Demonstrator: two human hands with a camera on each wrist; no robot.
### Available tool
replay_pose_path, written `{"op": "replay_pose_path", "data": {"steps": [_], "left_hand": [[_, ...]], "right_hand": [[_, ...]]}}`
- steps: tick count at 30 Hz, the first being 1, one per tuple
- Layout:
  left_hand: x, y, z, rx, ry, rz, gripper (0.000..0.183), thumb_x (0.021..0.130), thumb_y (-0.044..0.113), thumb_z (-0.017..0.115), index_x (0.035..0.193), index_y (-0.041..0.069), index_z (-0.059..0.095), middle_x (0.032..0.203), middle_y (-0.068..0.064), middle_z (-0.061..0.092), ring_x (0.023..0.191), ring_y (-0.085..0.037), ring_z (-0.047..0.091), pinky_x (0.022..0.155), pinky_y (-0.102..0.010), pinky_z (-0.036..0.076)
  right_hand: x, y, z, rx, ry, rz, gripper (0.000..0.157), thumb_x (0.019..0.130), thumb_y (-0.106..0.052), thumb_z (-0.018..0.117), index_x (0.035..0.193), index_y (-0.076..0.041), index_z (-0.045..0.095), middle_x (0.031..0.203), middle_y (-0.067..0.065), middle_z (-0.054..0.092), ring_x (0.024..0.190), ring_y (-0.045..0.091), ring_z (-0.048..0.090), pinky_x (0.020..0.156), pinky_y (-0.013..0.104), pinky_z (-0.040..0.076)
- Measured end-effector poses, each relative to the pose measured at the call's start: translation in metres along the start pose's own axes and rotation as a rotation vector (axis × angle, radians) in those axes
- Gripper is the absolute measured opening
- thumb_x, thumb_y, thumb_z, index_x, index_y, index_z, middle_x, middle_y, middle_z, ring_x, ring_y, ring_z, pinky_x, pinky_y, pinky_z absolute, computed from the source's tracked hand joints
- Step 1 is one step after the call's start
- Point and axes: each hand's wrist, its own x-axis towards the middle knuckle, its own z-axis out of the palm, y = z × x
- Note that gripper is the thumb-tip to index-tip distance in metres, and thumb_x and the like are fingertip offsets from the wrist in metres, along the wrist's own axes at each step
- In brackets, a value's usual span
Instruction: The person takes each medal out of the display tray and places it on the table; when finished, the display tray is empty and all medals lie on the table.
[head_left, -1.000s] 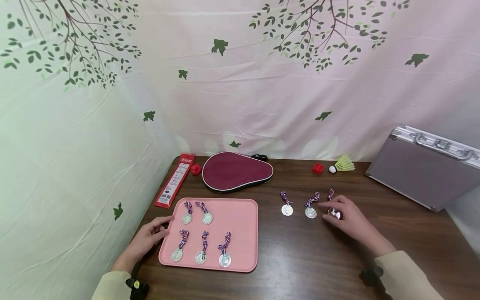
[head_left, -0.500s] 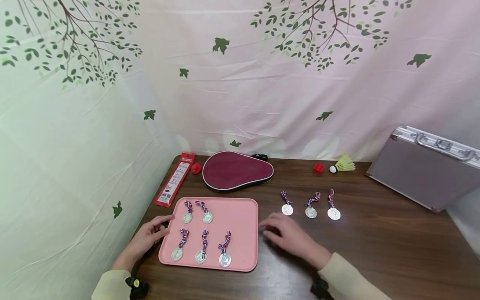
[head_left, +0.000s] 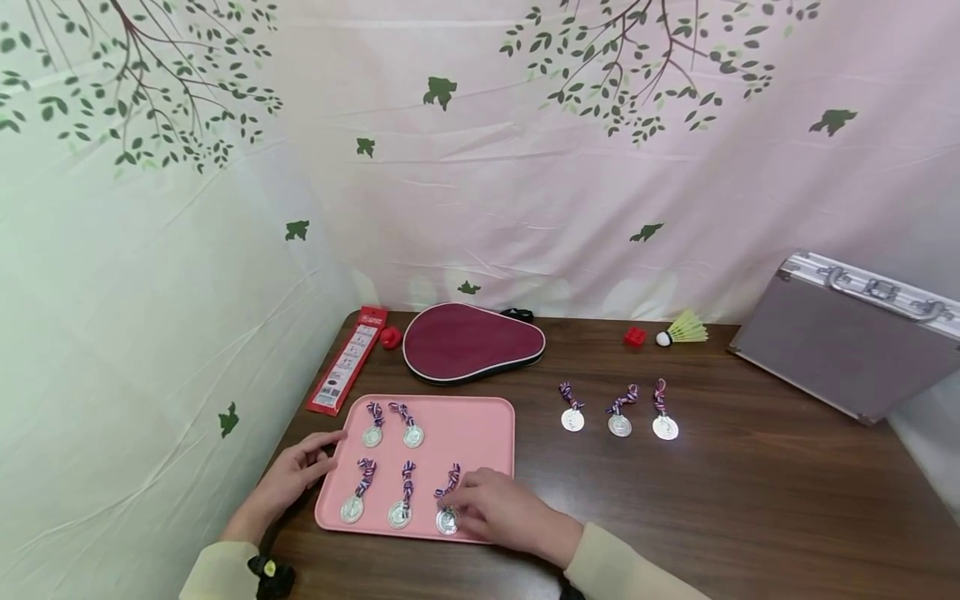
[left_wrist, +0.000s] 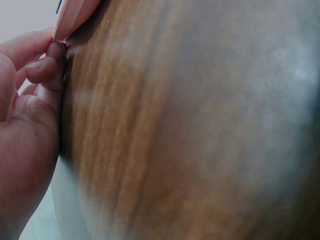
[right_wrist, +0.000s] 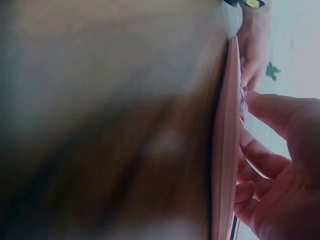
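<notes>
Several silver medals with knotted ribbons lie in the pink tray [head_left: 472, 429], two at its back and the others along its front. My right hand [head_left: 498, 510] is over the front right medal [head_left: 446, 523], fingertips right at its disc and ribbon; the right wrist view shows a gap between thumb [right_wrist: 267, 107] and fingers. My left hand [head_left: 294, 475] holds the tray's left rim, and the left wrist view shows thumb [left_wrist: 27, 46] and bent fingers meeting at that edge. To the tray's right, three more medals [head_left: 619, 425] lie in a row on the brown table [head_left: 675, 517].
A dark red paddle-shaped case [head_left: 472, 342] lies behind the tray, beside a small red object [head_left: 391, 337] and a red packet [head_left: 348, 360]. At the back right are a red toy brick [head_left: 635, 337], a yellow shuttlecock [head_left: 682, 329] and a grey case [head_left: 847, 333] with metal edges.
My right hand has left the rightmost medal on the table and moved left, across to the front right medal in the tray. The left hand has stayed at the tray's rim.
</notes>
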Motion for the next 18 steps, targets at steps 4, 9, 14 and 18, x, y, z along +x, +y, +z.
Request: {"op": "replay_pose_path", "data": {"steps": [4, 9, 14, 18], "left_hand": [[0.001, -0.001, 0.0, -0.006, -0.008, -0.01, 0.045, 0.089, 0.03, 0.067, 0.132, 0.029, 0.056, 0.115, -0.005, 0.054, 0.086, -0.026, 0.05, 0.063, -0.028, 0.045], [0.001, -0.002, 0.001, -0.022, -0.014, 0.008, 0.046, 0.089, 0.028, 0.067, 0.133, 0.025, 0.056, 0.115, -0.008, 0.054, 0.083, -0.026, 0.05, 0.061, -0.027, 0.045], [0.001, -0.002, 0.001, -0.018, -0.012, 0.012, 0.046, 0.089, 0.029, 0.067, 0.134, 0.025, 0.056, 0.115, -0.009, 0.054, 0.083, -0.025, 0.05, 0.061, -0.027, 0.045], [0.001, -0.002, 0.001, -0.013, -0.009, -0.003, 0.045, 0.089, 0.03, 0.067, 0.132, 0.029, 0.056, 0.114, -0.007, 0.054, 0.084, -0.026, 0.05, 0.061, -0.027, 0.045]], "right_hand": [[0.003, -0.008, 0.007, -0.077, -0.016, -0.012, 0.028, 0.085, -0.03, 0.071, 0.112, -0.03, 0.071, 0.088, -0.011, 0.057, 0.078, 0.003, 0.047, 0.068, 0.017, 0.037], [0.004, -0.01, 0.011, -0.121, -0.003, -0.006, 0.026, 0.083, -0.033, 0.073, 0.108, -0.031, 0.072, 0.084, -0.011, 0.054, 0.075, 0.003, 0.045, 0.065, 0.017, 0.035], [0.004, -0.01, 0.014, -0.108, 0.016, 0.009, 0.025, 0.08, -0.033, 0.075, 0.105, -0.03, 0.071, 0.086, -0.011, 0.051, 0.075, 0.003, 0.045, 0.066, 0.017, 0.036], [0.004, -0.012, 0.017, -0.085, 0.028, 0.028, 0.025, 0.08, -0.029, 0.076, 0.104, -0.029, 0.069, 0.089, -0.01, 0.051, 0.078, 0.002, 0.047, 0.068, 0.016, 0.038]]}}
